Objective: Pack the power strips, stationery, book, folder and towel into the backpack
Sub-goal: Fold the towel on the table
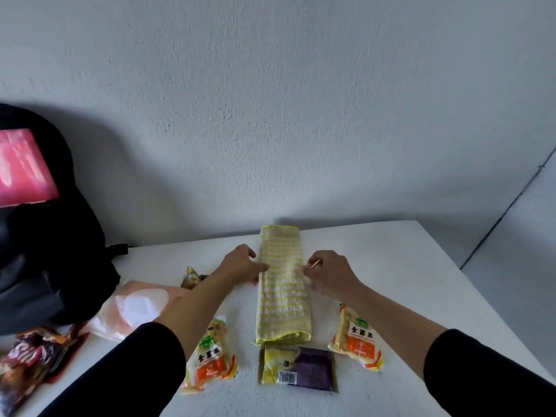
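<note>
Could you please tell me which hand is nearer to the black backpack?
Left. The left hand is at the towel's left edge, on the backpack's side; the right hand is at the towel's right edge, farther from it.

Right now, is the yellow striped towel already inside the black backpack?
No, the towel lies folded on the table between the left hand and right hand, while the backpack stands apart at the left.

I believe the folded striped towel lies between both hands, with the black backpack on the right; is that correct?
Not quite: the head view shows the black backpack on the left, not the right. The folded striped towel does lie between the left hand and right hand.
</note>
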Available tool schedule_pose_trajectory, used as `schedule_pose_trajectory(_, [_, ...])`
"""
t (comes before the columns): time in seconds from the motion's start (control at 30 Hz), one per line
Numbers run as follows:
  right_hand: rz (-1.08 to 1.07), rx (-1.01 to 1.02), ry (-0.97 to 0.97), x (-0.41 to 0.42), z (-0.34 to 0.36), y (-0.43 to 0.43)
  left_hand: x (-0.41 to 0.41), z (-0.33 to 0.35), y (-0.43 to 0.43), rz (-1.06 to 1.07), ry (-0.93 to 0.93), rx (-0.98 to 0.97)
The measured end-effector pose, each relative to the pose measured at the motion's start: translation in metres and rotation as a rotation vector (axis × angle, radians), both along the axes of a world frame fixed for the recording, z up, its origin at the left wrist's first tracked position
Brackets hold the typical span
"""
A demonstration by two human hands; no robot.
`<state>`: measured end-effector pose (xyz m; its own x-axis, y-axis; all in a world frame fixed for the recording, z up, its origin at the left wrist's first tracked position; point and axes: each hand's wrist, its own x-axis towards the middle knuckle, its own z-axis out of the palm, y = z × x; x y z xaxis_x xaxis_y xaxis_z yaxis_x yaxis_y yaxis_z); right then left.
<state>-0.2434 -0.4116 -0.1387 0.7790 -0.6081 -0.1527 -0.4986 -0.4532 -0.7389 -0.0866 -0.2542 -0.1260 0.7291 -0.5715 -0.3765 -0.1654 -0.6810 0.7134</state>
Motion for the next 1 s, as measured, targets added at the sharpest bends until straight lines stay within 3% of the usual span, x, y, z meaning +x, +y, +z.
schedule_pose_trajectory(0.27, [-0.065, 0.218, 0.112, 0.026, 0.004, 0.001, 0.014, -0.001, -0.019, -0.076, -0.055, 0.146])
schedule_pose_trajectory(0.43, [-0.102, 0.523, 0.178, 0.033, 0.014, -0.003, 0.016, 0.007, -0.015, -0.176, 0.119, 0.249])
schedule_pose_trajectory(0.53, [-0.081, 0.642, 0.145, 0.031, 0.029, -0.006, 0.019, 0.017, -0.012, -0.142, 0.291, 0.115])
schedule_pose_trajectory(0.7, [-0.021, 0.712, -0.149, 0.032, 0.078, -0.018, 0.028, 0.069, -0.007, -0.103, 0.287, -0.191])
schedule_pose_trajectory(0.87, [-0.028, 0.663, -0.532, 0.027, 0.115, -0.016, 0.016, 0.115, 0.001, -0.140, 0.018, -0.441])
schedule_pose_trajectory(0.93, [-0.022, 0.674, -0.543, 0.018, 0.114, -0.011, 0.003, 0.110, 0.007, -0.134, -0.096, -0.473])
schedule_pose_trajectory(1.0, [-0.031, 0.607, -0.435, 0.007, 0.095, -0.006, -0.010, 0.090, 0.015, -0.186, -0.163, -0.436])
